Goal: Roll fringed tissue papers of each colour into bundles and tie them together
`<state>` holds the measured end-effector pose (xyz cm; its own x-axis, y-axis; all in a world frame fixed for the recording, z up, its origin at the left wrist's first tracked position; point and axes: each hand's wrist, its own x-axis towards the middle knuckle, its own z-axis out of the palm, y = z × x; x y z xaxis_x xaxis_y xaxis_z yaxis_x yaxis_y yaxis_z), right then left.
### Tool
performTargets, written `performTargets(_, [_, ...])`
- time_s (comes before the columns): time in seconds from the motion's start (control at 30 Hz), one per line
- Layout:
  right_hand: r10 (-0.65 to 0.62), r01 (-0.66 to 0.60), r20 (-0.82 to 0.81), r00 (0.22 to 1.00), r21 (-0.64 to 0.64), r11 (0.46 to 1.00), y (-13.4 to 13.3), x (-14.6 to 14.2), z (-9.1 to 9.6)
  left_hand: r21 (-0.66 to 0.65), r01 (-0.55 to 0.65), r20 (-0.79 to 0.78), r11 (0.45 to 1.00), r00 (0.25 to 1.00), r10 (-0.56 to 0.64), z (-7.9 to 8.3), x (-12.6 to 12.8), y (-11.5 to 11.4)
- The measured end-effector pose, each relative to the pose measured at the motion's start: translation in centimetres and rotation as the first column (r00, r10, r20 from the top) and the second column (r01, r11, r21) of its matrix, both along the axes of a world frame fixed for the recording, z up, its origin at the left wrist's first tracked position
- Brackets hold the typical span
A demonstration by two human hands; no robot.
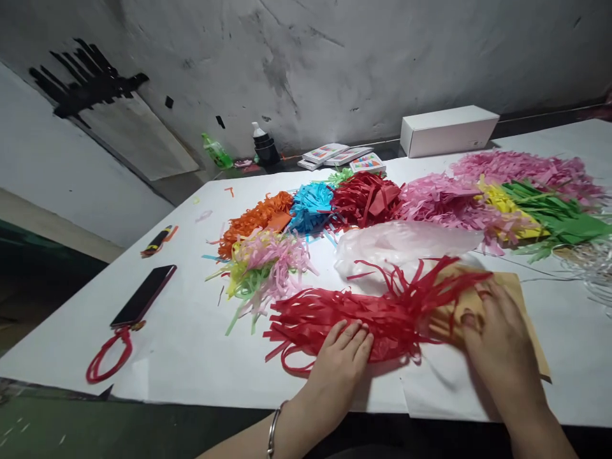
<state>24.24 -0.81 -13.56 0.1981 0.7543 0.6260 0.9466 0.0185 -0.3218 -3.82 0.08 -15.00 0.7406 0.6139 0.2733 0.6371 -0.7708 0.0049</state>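
Observation:
A heap of red fringed tissue paper (329, 312) lies near the front edge of the table. My left hand (342, 357) rests on its near side, fingers stretched out flat. At the heap's right end, my right hand (500, 344) has its fingers curled round the tips of some loose red strips, thumb bent toward them. Beneath that hand is a tan cardboard sheet (519, 293), partly covered by the strips and fingers. Just behind the red heap sits a crumpled translucent plastic bag (406, 245).
Orange (253, 220), blue (312, 207), dark red (366, 197), pink (440, 197) and green (549, 210) fringe bundles line the back. A mixed pastel pile (268, 261) is left of centre. A phone (145, 294), white box (449, 132) and wire coil (590, 268) also lie there.

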Motion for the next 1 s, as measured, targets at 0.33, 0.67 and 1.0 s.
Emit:
performTargets(0.33, [0.548,-0.542,0.1,0.831,-0.083,0.837,-3.4,-11.2,-0.1,-0.037,-0.056,-0.013,0.998,0.998,0.055,-1.3,1.4,-0.8])
performTargets(0.67, [-0.02,0.058,0.295,0.955,-0.123,0.991,-0.8,-1.1,-2.2,-0.09,-0.072,0.031,0.993,0.997,0.075,-0.4,0.3,-1.1])
performTargets(1.0, [0.74,-0.69,0.072,0.668,-0.31,0.654,0.2,-11.3,-0.4,-0.147,-0.117,0.194,0.982,0.97,0.145,-1.6,1.0,-1.3])
